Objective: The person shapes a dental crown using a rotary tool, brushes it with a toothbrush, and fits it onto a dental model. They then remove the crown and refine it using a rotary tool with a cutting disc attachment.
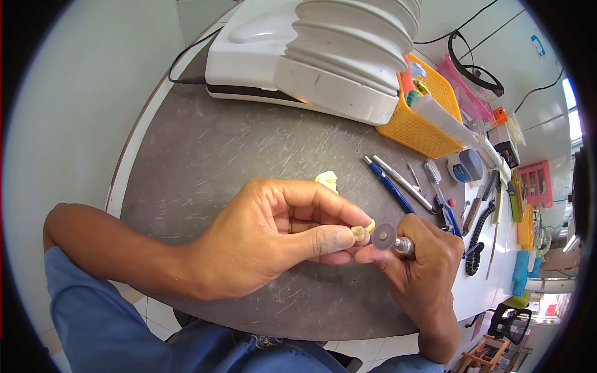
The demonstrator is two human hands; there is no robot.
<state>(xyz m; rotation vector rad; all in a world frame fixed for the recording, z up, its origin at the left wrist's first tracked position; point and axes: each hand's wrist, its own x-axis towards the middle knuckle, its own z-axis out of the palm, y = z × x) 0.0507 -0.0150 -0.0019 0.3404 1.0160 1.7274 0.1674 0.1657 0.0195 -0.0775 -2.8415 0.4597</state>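
Between the thumb and index finger of my left hand (267,245) is a small yellowish tooth-shaped piece (359,233). My right hand (426,258) is wrapped round a metal rotary handpiece (404,246). A round grey disc (384,236) is mounted at its tip, right beside the tooth-shaped piece. The thumb of my right hand reaches close to my left fingertips below the disc. Behind my left hand, a pale yellow lump (327,180) lies on the scratched grey tabletop (205,168).
A white machine (249,71) with a ribbed hose (354,31) stands at the back. An orange basket (413,132) sits beside it. To the right lie a blue pen (392,188), a silver pen (405,184), a brush (433,174), a blue-capped jar (465,166) and a coiled black cord (476,239).
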